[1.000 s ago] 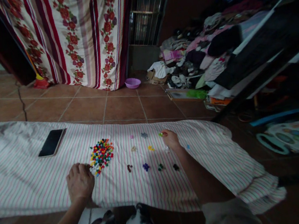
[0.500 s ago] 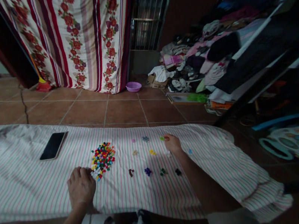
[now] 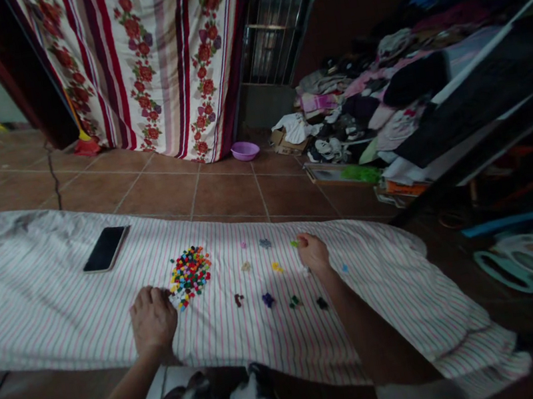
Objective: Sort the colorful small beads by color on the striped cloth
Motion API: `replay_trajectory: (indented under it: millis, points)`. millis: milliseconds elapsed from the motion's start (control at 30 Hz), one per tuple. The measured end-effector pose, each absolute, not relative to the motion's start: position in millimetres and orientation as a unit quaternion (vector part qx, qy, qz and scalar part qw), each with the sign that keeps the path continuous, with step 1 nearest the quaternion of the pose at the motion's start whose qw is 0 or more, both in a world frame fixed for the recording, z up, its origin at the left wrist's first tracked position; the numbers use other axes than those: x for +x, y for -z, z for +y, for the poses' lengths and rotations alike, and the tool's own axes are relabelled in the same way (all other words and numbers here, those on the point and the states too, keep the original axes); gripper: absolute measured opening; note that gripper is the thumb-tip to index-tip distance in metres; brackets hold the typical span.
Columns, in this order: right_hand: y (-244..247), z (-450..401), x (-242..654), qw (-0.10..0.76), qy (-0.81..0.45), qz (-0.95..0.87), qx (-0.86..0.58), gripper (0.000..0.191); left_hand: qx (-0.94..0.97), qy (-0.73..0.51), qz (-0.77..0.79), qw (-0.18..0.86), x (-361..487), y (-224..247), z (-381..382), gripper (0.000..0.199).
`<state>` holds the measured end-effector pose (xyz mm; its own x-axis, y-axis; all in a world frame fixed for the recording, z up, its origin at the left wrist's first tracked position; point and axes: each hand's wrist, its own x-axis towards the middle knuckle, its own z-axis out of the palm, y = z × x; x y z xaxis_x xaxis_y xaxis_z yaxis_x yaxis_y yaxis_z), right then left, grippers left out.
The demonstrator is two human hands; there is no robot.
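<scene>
On the striped cloth lies a pile of small multicoloured cubes (image 3: 190, 275). My left hand (image 3: 153, 317) rests palm down at the pile's near left edge, fingers loosely bent and fingertips partly hidden. To the right, my right hand (image 3: 314, 252) has its fingers pinched together beside a few lime green cubes (image 3: 294, 243); what lies between the fingertips is hidden. White cubes (image 3: 306, 271) sit under its wrist side. Around it are small colour groups: grey cubes (image 3: 265, 243), yellow cubes (image 3: 276, 267), purple cubes (image 3: 268, 300), dark green cubes (image 3: 295, 301) and black cubes (image 3: 322, 302).
Brown cubes (image 3: 238, 299), beige cubes (image 3: 245, 267), pink cubes (image 3: 243, 245) and light blue cubes (image 3: 345, 268) also lie on the striped cloth (image 3: 76, 310). A phone (image 3: 105, 249) is at left. Beyond stand a purple basin (image 3: 245, 151) and a clothes heap (image 3: 346, 99).
The whole view has shifted slightly, so things appear a little farther right. Both hands stay in nearly the same places beside the pile and the lime green cubes.
</scene>
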<state>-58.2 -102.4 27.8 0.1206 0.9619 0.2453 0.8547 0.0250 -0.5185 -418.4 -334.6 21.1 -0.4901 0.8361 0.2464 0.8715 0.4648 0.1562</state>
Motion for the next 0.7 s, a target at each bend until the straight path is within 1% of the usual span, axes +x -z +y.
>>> replay_trajectory:
  millis: [133, 233, 300, 467, 700]
  points:
    - [-40, -110, -90, 0.335, -0.09, -0.699, -0.625, 0.033, -0.502, 0.138, -0.851, 0.067, -420, -19, -334, 0.021]
    - [-46, -122, -124, 0.363, -0.134, -0.742, -0.547, 0.031, -0.501, 0.139, -0.851, 0.069, -420, -18, -334, 0.021]
    - [-45, -133, -148, 0.364, -0.171, -0.769, -0.497, 0.029, -0.502, 0.139, -0.851, 0.067, -420, -18, -334, 0.02]
    - [-30, -165, -200, 0.308, -0.241, -0.823, -0.412, 0.025, -0.5, 0.143, -0.852, 0.061, -419, -21, -334, 0.022]
    - [-18, -185, -241, 0.217, -0.254, -0.857, -0.394, 0.03, -0.503, 0.14, -0.85, 0.071, -420, -19, -334, 0.023]
